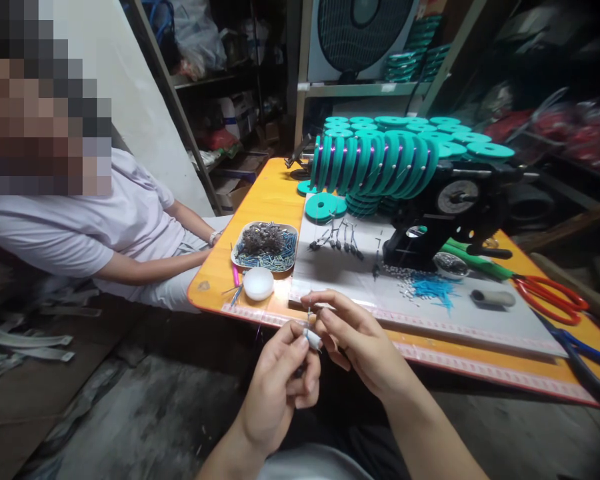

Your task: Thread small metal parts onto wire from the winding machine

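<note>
In front of the table edge, my left hand [285, 373] is closed in a pinch, thumb against the curled fingers. A small white wrapped piece [313, 339] shows at its fingertips, crossed by a dark thread; I cannot tell if it is held or wound round a finger. My right hand [360, 340] is beside it, thumb and fingers bent around a thin line [309, 312] that rises from the left fingertips. The line's far end is too small to make out.
A black stand [410, 240] carries a row of green discs [375, 163] wound with line. Nearby are a tray of small metal parts [267, 267], a white bowl [259, 284], dark weights on wires [337, 245], blue pieces [433, 288], red-handled scissors [550, 297] and pliers [580, 353]. Another person [130, 233] sits at left.
</note>
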A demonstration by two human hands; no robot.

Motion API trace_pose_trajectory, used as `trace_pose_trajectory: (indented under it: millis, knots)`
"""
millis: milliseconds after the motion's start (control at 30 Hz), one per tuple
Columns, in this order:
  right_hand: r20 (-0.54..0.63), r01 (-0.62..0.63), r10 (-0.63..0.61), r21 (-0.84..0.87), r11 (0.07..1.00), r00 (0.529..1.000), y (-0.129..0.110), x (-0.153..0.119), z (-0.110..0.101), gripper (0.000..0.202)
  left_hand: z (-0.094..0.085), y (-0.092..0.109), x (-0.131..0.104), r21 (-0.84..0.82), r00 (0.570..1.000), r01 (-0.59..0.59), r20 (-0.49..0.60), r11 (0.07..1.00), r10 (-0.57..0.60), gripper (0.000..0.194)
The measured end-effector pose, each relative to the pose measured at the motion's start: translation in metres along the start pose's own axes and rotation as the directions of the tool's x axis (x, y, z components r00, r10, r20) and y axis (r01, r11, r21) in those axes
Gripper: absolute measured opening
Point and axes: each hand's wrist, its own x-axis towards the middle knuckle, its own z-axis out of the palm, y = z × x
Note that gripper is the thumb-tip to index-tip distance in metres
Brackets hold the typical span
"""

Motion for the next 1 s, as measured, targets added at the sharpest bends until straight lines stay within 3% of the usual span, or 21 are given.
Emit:
trace_pose_trajectory:
  millis: [133,367,633,1000]
  knots:
    - [0.043,-0.109,0.103,0.161,0.981,0.994,-0.003,0.007,0.007,0.027,0.0,0.001,-0.001,-0.01,1.0,0.006,0.011,1.0,-0.006,0.023]
    - [0.133,-0.166,0.126,0.356,0.92,0.983,0.003,0.008,0.007,0.025,0.0,0.0,-0.002,-0.032,0.999,0.025,0.048,0.999,-0.023,0.025]
    - [0.144,-0.186,0.143,0.348,0.919,0.979,0.005,0.008,0.006,0.031,-0.002,-0.001,-0.003,-0.045,0.997,0.036,0.066,0.998,-0.033,0.026]
    - [0.085,-0.211,0.196,0.233,0.949,0.977,0.01,0.003,0.005,0.034,-0.005,-0.009,-0.001,-0.068,0.999,0.047,0.002,0.997,-0.047,0.031]
